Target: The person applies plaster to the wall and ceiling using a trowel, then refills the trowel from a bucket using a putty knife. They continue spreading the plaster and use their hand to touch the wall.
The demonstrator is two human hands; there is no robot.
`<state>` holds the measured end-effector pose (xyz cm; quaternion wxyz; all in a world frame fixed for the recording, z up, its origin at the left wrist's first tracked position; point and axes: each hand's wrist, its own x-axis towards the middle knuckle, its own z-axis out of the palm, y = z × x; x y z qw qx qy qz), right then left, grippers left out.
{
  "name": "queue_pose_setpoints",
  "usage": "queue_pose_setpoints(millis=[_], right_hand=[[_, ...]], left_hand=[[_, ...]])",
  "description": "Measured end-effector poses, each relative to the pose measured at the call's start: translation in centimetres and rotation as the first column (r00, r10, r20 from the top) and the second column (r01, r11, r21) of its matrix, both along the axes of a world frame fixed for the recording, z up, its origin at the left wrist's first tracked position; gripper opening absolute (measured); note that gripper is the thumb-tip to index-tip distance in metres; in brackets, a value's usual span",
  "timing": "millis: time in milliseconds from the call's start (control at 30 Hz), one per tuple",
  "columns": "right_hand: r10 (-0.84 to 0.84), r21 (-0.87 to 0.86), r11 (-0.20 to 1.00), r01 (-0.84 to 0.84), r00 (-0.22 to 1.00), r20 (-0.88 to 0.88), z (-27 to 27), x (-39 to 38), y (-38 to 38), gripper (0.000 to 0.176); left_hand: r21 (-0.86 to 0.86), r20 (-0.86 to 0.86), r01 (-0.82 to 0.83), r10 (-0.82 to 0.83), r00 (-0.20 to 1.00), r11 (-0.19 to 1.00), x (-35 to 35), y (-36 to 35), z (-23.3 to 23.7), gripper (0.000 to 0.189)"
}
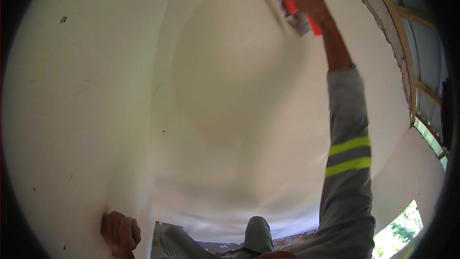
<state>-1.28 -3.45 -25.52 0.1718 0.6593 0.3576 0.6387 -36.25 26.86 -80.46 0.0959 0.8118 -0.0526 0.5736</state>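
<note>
My right hand (310, 3) is raised at the upper right of the view, closed round the orange-red handle of a plastering trowel (298, 22). The trowel's long grey blade lies along the pale wall (230, 81), tilted, and its far end runs off the top of the view. At the lower left, my left hand (120, 232) is beside the left wall (86, 115), with its fingers curled. What that hand holds, if anything, is hidden.
Wooden beams (416, 17) and metal roof sheets are at the upper right, past the wall's rough top edge (383, 24). A window opening (400, 228) shows greenery at the lower right. My knees (258, 232) are at the bottom, above a patchy floor.
</note>
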Motion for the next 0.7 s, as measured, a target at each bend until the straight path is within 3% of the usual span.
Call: queue_pose_setpoints(millis=[33, 100, 133, 167, 200, 233, 300, 333, 367, 400, 433, 467, 500, 533, 567, 600, 633, 667, 700], right_hand=[[-0.126, -0.140, 0.981, 0.133, 0.990, 0.057, -3.3, 0.8, 1.1, 0.022], [-0.186, 0.104, 0.967, 0.234, 0.920, -0.344, -15.0, -2.6, 4.6, 0.037], [-0.127, 0.138, 0.972, 0.188, 0.923, -0.364, -20.2, -3.6, 5.2, 0.041], [-0.154, -0.003, 0.987, 0.164, 0.925, -0.346, -24.8, -2.7, 4.5, 0.043], [-0.284, -0.131, 0.958, 0.255, 0.792, -0.540, -27.6, -5.2, 4.7, 0.043], [-0.284, -0.185, 0.958, 0.217, 0.795, -0.537, -28.6, -6.1, 3.7, 0.043], [-0.260, -0.286, 0.951, 0.117, 0.804, -0.534, -29.4, -6.6, 1.8, 0.043], [-0.258, -0.173, 0.964, 0.201, 0.858, -0.445, -26.9, -6.7, 1.8, 0.042], [-0.123, -0.021, 0.992, 0.123, 0.931, -0.345, -23.1, -4.5, 0.7, 0.044], [-0.186, -0.012, 0.981, 0.192, 0.930, -0.316, -17.7, -5.2, 0.3, 0.042], [-0.162, -0.064, 0.986, 0.153, 0.969, -0.184, -12.5, -5.6, 0.5, 0.034], [-0.141, 0.053, 0.988, 0.144, 0.989, -0.048, -7.9, -2.9, 0.3, 0.028], [-0.217, -0.184, 0.944, 0.275, 0.934, 0.284, -5.3, -3.4, 0.9, 0.029], [-0.148, 0.092, 0.984, 0.153, 0.987, -0.058, -2.8, -1.7, 2.2, 0.030], [0.001, 0.446, 0.829, 0.337, 0.797, -0.604, -5.9, -10.0, 8.3, 0.030], [-0.171, 0.210, 0.925, 0.315, 0.842, -0.511, -6.4, -7.9, 8.9, 0.033], [-0.305, -0.041, 0.949, 0.312, 0.878, -0.369, -7.7, -5.8, 9.6, 0.036], [-0.070, 0.022, 0.994, 0.109, 0.763, -0.643, -9.9, -3.8, 9.2, 0.033], [-0.028, 0.034, 0.998, 0.061, 0.794, -0.608, -14.2, -4.4, 10.6, 0.034]], left_hand=[[0.001, -0.025, -0.011, 0.011, 1.000, 1.000, 0.0, 0.0, 0.0, 0.008], [0.011, 0.007, -0.028, 0.028, 1.000, 1.000, 0.2, -0.2, 0.3, 0.007], [0.015, 0.023, -0.034, 0.034, 0.999, 0.999, 0.1, -0.3, 0.4, 0.007], [-0.003, 0.023, -0.017, 0.017, 1.000, 1.000, -0.2, -0.5, 0.6, 0.007], [-0.019, 0.023, 0.000, 0.000, 1.000, 1.000, -0.2, -0.7, 1.0, 0.006], [-0.036, 0.023, 0.016, -0.015, 1.000, 0.999, -0.3, -0.9, 1.3, 0.006], [-0.044, 0.007, 0.080, -0.080, 0.997, 0.996, -0.4, -0.6, 1.3, 0.005], [-0.063, 0.000, 0.094, -0.095, 0.996, 0.994, -0.3, -0.5, 1.2, 0.005], [-0.047, 0.013, 0.062, -0.061, 0.998, 0.997, -0.3, -0.5, 1.2, 0.005], [-0.031, 0.012, 0.038, -0.038, 0.999, 0.999, -0.1, -0.4, 1.2, 0.006], [-0.013, 0.010, 0.016, -0.016, 1.000, 1.000, -0.1, -0.5, 1.5, 0.006], [-0.003, 0.020, 0.017, -0.017, 1.000, 1.000, 0.1, -0.5, 1.4, 0.005], [0.012, 0.034, 0.013, -0.013, 0.999, 1.000, 0.3, -0.3, 1.4, 0.005], [0.031, 0.057, 0.008, -0.010, 0.998, 0.999, 0.4, -0.1, 1.3, 0.006], [0.033, 0.051, 0.000, -0.002, 0.999, 0.999, 0.2, -0.1, 1.1, 0.004], [0.037, 0.044, -0.006, 0.005, 0.999, 0.999, 0.1, -0.1, 0.9, 0.005], [0.045, 0.035, -0.010, 0.008, 0.999, 0.999, 0.1, -0.2, 0.9, 0.007], [0.047, 0.051, -0.035, 0.033, 0.998, 0.998, 0.3, -0.3, 1.0, 0.005], [0.050, 0.068, -0.058, 0.055, 0.996, 0.997, 0.5, -0.4, 1.0, 0.007]])
